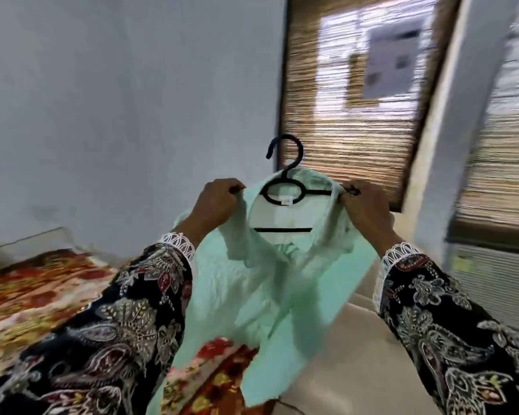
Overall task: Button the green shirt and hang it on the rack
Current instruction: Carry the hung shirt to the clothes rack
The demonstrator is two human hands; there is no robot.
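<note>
Both hands hold the green shirt up in the air on its black hanger: the left hand pinches one shoulder and the right hand pinches the other. The shirt looks ready to hang, so next the hook must go over a rack, but no rack shows here. A flowery bed lies below, with a reed blind behind.
</note>
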